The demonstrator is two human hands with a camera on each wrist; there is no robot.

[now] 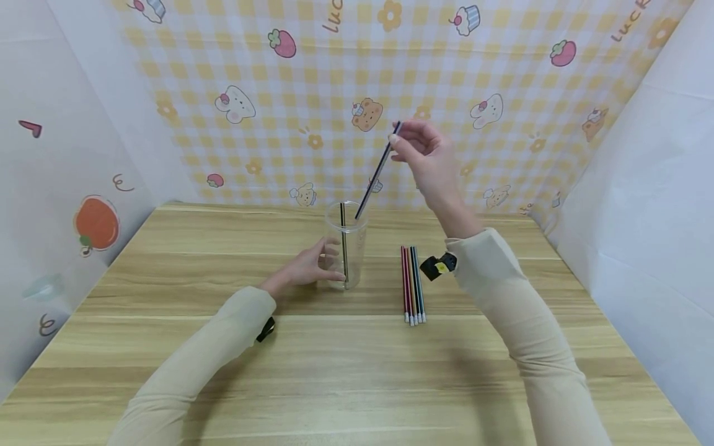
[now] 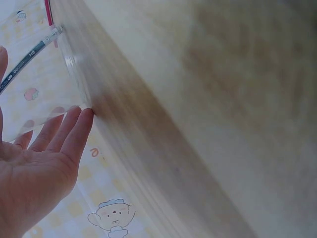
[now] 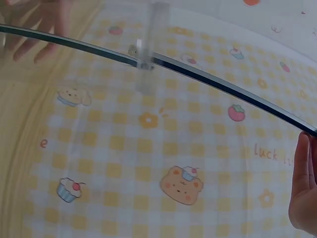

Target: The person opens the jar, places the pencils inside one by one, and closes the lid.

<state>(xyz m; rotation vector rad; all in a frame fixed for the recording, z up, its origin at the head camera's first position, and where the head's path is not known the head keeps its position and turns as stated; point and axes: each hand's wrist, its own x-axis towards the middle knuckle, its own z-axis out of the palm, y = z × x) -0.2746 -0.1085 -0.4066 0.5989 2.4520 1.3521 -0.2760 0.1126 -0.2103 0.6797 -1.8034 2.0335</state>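
Note:
A tall clear cup [image 1: 359, 248] stands upright on the table, held by my left hand [image 1: 305, 265] with thumb in front and fingers behind its lower side. Inside leans a dark striped pencil [image 1: 343, 248]; the left wrist view shows this pencil [image 2: 30, 55] marked HB, its white eraser end at the cup's bottom. Above and right of the cup, my right hand [image 1: 428, 158] pinches a second dark striped pencil [image 1: 378, 170] near its upper end. That pencil slants down left, and its lower end overlaps the cup's mouth. In the right wrist view the held pencil [image 3: 223, 87] reaches the cup's rim [image 3: 147, 74].
Right of the cup, several pencils [image 1: 416, 285] in red, yellow and dark colours lie side by side, white erasers toward the front. A yellow checked cloth [image 1: 312, 161] hangs behind the wooden table [image 1: 312, 371]. White patterned sheets [image 1: 50, 186] stand at both sides.

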